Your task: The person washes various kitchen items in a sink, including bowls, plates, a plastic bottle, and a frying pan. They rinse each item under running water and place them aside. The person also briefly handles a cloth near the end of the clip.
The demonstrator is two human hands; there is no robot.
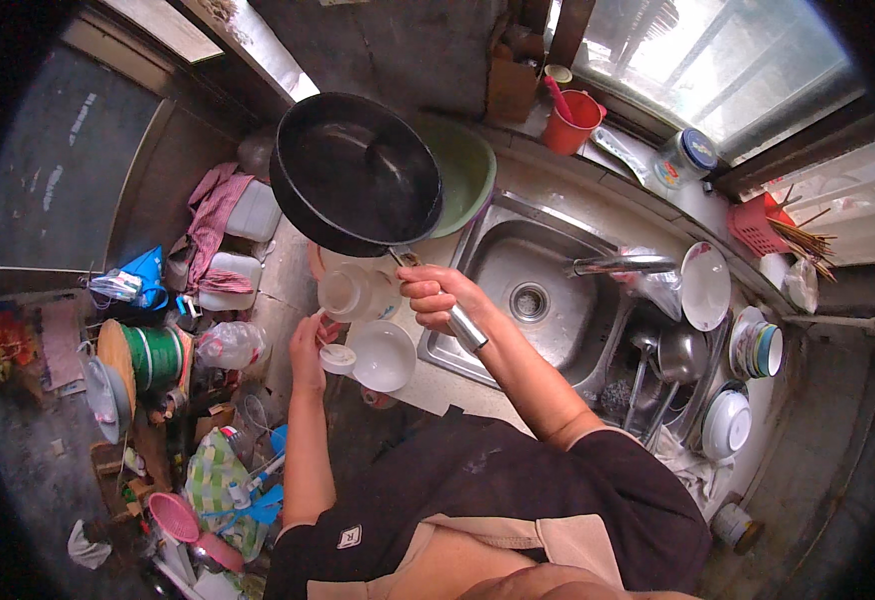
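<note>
My right hand [441,296] grips the metal handle of a deep black frying pan [355,180]. The pan hangs above the counter, tilted so that its dark inside shows. My left hand [308,349] holds a small round white plastic piece, perhaps a lid or scoop [338,360], between its fingers. Right beside that piece is a white bowl [385,356] near the counter edge. Just beyond stands a translucent plastic jar [344,292], its mouth towards me. A green basin [460,180] is partly hidden behind the pan.
To the right, a steel sink [557,352] has a faucet [625,265] over it; cookware lies in its smaller bowl. Stacked bowls [756,349] stand beyond. A red cup [572,124] and glass jar [685,157] line the windowsill. Plastic jugs [251,210] and a green-wound spool [156,352] are left.
</note>
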